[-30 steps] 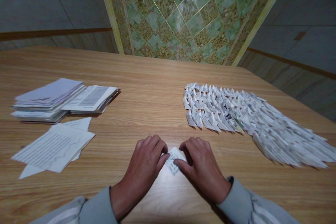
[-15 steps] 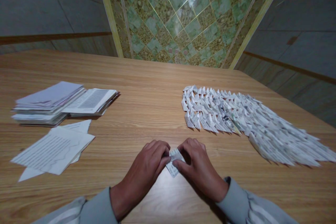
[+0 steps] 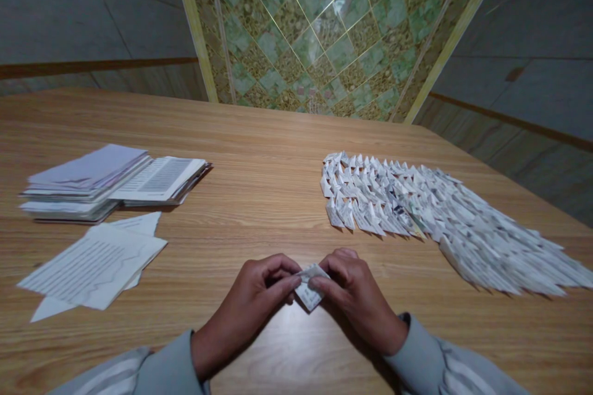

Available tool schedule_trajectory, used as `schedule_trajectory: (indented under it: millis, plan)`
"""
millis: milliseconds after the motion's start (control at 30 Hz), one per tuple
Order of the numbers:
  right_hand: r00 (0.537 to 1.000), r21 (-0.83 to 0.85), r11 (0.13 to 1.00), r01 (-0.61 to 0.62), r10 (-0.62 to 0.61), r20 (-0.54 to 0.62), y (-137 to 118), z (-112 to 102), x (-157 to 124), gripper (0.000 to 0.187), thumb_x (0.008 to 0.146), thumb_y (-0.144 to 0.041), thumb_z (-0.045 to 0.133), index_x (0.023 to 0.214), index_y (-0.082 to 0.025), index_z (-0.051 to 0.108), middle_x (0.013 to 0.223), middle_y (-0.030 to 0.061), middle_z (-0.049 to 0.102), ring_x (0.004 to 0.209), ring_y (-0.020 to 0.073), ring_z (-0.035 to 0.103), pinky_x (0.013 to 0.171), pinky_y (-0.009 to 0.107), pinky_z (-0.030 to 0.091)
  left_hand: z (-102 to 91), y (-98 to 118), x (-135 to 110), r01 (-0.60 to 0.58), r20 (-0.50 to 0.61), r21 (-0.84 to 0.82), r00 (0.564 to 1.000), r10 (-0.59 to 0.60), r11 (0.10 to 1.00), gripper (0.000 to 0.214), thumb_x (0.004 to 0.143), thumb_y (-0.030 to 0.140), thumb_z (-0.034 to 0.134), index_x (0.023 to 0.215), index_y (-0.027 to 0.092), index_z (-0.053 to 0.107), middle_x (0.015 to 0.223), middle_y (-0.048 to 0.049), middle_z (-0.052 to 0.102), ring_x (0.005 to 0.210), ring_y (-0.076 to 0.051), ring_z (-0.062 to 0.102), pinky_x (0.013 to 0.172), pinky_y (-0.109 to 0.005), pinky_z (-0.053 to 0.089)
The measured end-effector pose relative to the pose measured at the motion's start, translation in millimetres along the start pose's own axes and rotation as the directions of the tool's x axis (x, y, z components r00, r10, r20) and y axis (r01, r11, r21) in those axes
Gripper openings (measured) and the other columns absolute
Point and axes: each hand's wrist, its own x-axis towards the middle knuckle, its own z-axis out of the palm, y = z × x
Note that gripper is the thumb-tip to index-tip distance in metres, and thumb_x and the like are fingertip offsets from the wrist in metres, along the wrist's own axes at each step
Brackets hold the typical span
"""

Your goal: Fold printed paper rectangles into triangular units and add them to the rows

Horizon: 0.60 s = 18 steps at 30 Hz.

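Note:
Between my two hands is a small folded piece of paper (image 3: 309,297), diamond-shaped with print on it. My left hand (image 3: 262,290) pinches its left corner between thumb and fingers. On the other side, my right hand (image 3: 354,290) is closed on the right corner, its thumb lying across the front face. The fingers behind the paper are partly hidden. Beyond my right hand, rows of folded paper boats (image 3: 370,191) stand on the table, and more of them spread in a dense group to the right.
A thick stack of paper sheets (image 3: 88,170) lies at the left, with a smaller printed stack (image 3: 160,179) against it. Nearer to me are loose lined sheets (image 3: 95,265), overlapping. The wooden table (image 3: 259,136) reaches back to a tiled wall (image 3: 306,31).
The folded paper has tilted up and shows more of its front face. My left fingers have shifted their hold, and my right thumb has moved along the face.

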Motion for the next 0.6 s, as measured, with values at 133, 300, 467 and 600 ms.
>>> schedule_trajectory:
  millis: [133,300,467,600]
  plan:
    - [1.0,0.0,1.0,0.005,-0.005,0.008,1.8,-2.5,0.7,0.028,0.092,-0.028,0.065,0.067,-0.018,0.057,0.064,-0.0033,0.055,0.065,0.0148,0.051,0.068,0.029,0.032,-2.5,0.5,0.3,0.041,0.015,0.002,0.999,-0.041,0.999,0.019,0.087,0.031,0.065,0.083,0.014,0.071,0.068,-0.0021,0.067,0.064,-0.015,0.06,0.06,-0.024,0.043]
    - [0.996,-0.008,0.997,0.077,-0.077,0.055,-0.7,-7.8,1.2,0.039,0.1,-0.041,0.051,0.07,-0.019,0.056,0.067,-0.0016,0.054,0.068,0.0154,0.05,0.068,0.029,0.032,-5.6,-1.1,0.8,-0.001,0.003,0.015,1.0,0.001,1.0,0.024,0.089,0.034,0.063,0.077,0.014,0.067,0.067,-0.0021,0.066,0.064,-0.015,0.059,0.061,-0.025,0.044]
    - [0.983,-0.062,0.981,0.181,-0.179,0.039,2.0,-8.5,1.9,0.051,0.104,-0.051,0.035,0.067,-0.018,0.05,0.064,-0.0017,0.05,0.067,0.0151,0.047,0.071,0.03,0.031,-5.2,0.8,2.6,-0.024,0.033,0.002,0.999,0.024,1.0,0.02,0.089,0.033,0.064,0.086,0.014,0.069,0.078,-0.0041,0.07,0.074,-0.017,0.063,0.069,-0.026,0.047]
    - [0.981,-0.047,0.981,0.186,-0.183,0.062,2.2,-6.8,2.1,0.053,0.103,-0.054,0.034,0.066,-0.019,0.047,0.064,-0.0016,0.049,0.067,0.0154,0.046,0.068,0.03,0.029,-3.6,6.4,1.1,0.011,0.083,-0.012,0.997,-0.01,1.0,0.018,0.083,0.029,0.069,0.09,0.013,0.073,0.083,-0.0067,0.074,0.075,-0.019,0.066,0.068,-0.027,0.049]
